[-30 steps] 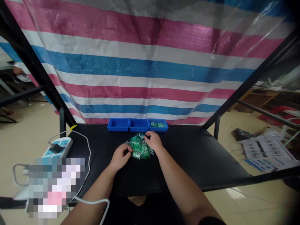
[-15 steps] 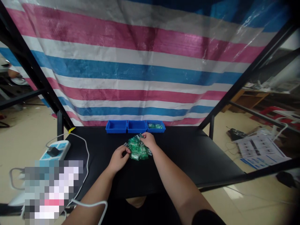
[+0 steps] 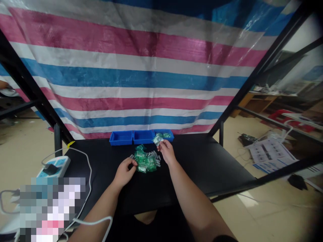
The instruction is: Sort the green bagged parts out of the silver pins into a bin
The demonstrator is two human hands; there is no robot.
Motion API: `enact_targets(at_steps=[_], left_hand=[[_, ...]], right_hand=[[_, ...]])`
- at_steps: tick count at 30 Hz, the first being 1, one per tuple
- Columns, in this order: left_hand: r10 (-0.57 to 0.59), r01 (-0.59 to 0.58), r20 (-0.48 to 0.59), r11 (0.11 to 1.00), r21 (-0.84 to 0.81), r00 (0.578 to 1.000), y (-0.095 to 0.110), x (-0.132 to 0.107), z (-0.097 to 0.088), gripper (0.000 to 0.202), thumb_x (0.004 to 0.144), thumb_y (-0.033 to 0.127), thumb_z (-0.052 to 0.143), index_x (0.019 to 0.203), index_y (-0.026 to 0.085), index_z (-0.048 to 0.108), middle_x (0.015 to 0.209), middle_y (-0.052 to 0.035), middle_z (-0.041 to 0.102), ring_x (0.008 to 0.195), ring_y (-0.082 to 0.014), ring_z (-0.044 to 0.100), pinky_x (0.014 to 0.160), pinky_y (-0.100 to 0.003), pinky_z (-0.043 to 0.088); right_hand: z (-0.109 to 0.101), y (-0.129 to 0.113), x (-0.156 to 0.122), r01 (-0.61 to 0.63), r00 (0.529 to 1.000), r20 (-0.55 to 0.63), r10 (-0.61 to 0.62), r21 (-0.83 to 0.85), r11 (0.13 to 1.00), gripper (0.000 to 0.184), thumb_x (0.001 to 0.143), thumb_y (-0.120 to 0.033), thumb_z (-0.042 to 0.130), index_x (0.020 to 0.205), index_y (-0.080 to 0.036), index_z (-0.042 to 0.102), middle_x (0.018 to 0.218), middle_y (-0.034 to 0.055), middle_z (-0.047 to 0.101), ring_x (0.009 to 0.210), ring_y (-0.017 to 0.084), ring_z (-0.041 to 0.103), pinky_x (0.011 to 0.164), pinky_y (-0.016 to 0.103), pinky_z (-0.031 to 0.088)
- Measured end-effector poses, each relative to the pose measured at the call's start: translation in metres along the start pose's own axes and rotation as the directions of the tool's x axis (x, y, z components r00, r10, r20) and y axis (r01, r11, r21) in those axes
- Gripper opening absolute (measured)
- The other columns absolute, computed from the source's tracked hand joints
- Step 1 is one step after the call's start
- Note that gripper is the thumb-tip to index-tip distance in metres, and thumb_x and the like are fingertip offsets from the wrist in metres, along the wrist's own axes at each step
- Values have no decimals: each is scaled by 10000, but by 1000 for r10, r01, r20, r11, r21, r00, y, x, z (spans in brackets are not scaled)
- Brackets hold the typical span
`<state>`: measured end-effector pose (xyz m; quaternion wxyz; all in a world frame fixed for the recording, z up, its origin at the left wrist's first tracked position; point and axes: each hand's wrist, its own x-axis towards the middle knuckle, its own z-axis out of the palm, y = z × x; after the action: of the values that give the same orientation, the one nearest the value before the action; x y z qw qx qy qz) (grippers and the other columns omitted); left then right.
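A loose pile of green plastic packets [image 3: 145, 161] lies on the black table. Small grey cylindrical pieces [image 3: 154, 155] show along its right side, with a few more at its left edge. My left hand [image 3: 125, 172] rests against the left of the pile, fingers curled and thumb tip close to them; whatever they pinch, if anything, is hidden. Between the thumb and fingers of my right hand [image 3: 167, 152] is a shiny, clear-and-green plastic packet [image 3: 158, 139]. It is held up at the front of the right blue bin [image 3: 172, 137], where similar packets lie.
Left of that bin stand a middle blue bin [image 3: 143, 142] and a left blue bin [image 3: 121, 142]. A power strip [image 3: 60, 166] with a plug and white cable [image 3: 89, 168] occupies the table's left side. Striped sheeting [image 3: 141, 77] hangs behind, between black frame posts.
My right hand has lifted a packet off the pile and moved it up and right to the right bin, uncovering grey pieces. My left hand stays by the pile. The view has shifted slightly.
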<state>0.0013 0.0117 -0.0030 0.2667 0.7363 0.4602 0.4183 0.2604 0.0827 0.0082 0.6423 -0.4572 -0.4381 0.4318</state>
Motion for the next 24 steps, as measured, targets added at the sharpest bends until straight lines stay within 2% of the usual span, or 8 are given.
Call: enact_targets(at_steps=[3, 6, 11, 16, 21, 24], left_hand=[[-4, 4, 2, 1000, 6, 1000, -2, 0, 1, 108, 835, 191, 572, 834, 219, 676, 896, -36, 671, 896, -207, 668, 818, -323, 511], [2, -2, 1, 1000, 14, 1000, -4, 0, 1, 96, 839, 206, 582, 829, 221, 677, 890, -32, 674, 896, -208, 670, 821, -324, 513], [16, -16, -2, 1000, 12, 1000, -6, 1, 2, 92, 857, 230, 589, 836, 223, 678, 891, -26, 669, 896, -203, 664, 858, -334, 508], [-8, 8, 8, 1000, 11, 1000, -4, 0, 1, 84, 850, 229, 589, 842, 223, 673, 905, -26, 662, 912, -202, 651, 869, -333, 492], [-43, 42, 23, 999, 15, 999, -3, -1, 1, 88, 853, 238, 582, 847, 225, 669, 909, -26, 657, 895, -202, 643, 822, -321, 490], [-27, 27, 15, 999, 26, 1000, -4, 0, 1, 84, 848, 241, 588, 842, 225, 670, 901, -24, 660, 897, -203, 647, 824, -317, 489]], right_hand=[[-16, -2, -9, -57, 998, -9, 61, 211, 976, 364, 669, -437, 817, 838, -222, 577, 731, -29, 604, 653, 137, 614, 628, 280, 532], [-30, 1, -15, -82, 991, -74, 109, 303, 950, 364, 620, -364, 850, 850, -217, 610, 725, -27, 623, 659, 137, 616, 652, 291, 543], [-36, 1, -15, -86, 984, -115, 134, 353, 932, 348, 606, -331, 845, 835, -233, 602, 682, -45, 603, 630, 135, 606, 637, 290, 535], [-35, -4, -15, -25, 981, -166, 101, 406, 913, 323, 688, -373, 783, 910, -275, 570, 590, -100, 480, 494, 99, 490, 536, 245, 470], [-39, -4, -16, -76, 984, -115, 134, 409, 909, 248, 704, -391, 685, 840, -257, 526, 720, -25, 629, 687, 174, 645, 562, 260, 477], [-38, 0, -16, -62, 985, -122, 120, 396, 916, 233, 717, -418, 658, 738, -233, 518, 680, -11, 593, 683, 179, 639, 534, 255, 452]])
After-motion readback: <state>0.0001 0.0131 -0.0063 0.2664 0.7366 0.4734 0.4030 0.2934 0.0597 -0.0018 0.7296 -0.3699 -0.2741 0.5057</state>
